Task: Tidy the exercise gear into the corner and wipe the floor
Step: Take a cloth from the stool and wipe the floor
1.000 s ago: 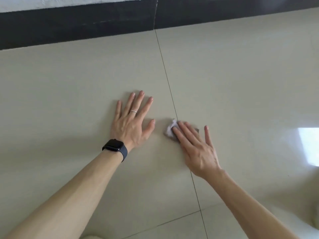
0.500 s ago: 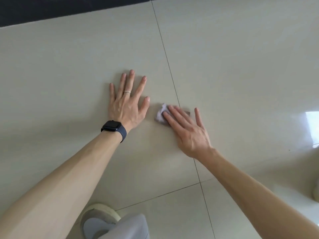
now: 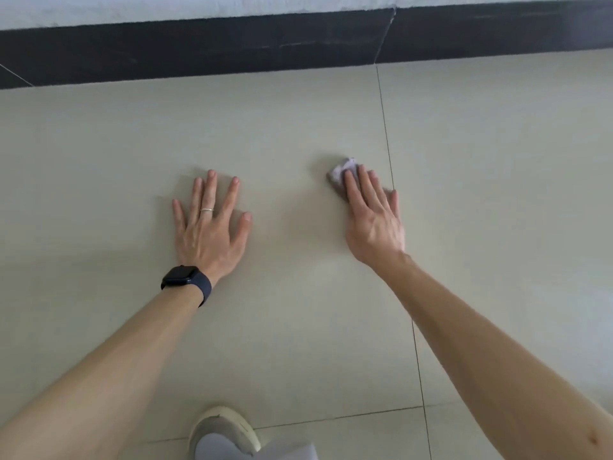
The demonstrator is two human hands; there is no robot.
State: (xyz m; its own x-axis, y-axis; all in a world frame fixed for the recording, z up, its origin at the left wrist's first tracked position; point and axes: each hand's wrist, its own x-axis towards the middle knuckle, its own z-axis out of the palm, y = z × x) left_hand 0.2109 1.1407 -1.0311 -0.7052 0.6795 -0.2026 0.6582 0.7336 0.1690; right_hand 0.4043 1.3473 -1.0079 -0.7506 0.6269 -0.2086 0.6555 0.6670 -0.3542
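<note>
**A:** What's nearest you?

**B:** Your pale slip-on shoe (image 3: 225,429) at six o'clock, standing on the glossy beige floor tiles (image 3: 298,343).

**A:** And the hands?

**B:** Your left hand (image 3: 209,234), with a black smartwatch (image 3: 185,282) on the wrist and a thin silver ring (image 3: 206,210), lies flat on the tile. Its fingers are straight and spread and it holds nothing, so I judge it's a prop. Your right hand (image 3: 373,220) is well apart from it, at three o'clock. Its fingers are straight and close together, pressing down rather than gripping.

**A:** Where's the cloth?

**B:** The small crumpled pale-lilac cloth (image 3: 341,171) sits under your right fingertips, poking out toward eleven o'clock from the palm. That hand's long axis runs five to eleven, so the wad leads any push toward the black skirting board (image 3: 232,51) at twelve. It lies just left of the dark grout line (image 3: 386,144).

**A:** How does it look?

**B:** It's bunched into a small wad, half covered by your fingers. I can't tell whether it's damp. Only your right hand is on it, so the next stroke is likely that hand's.
</note>
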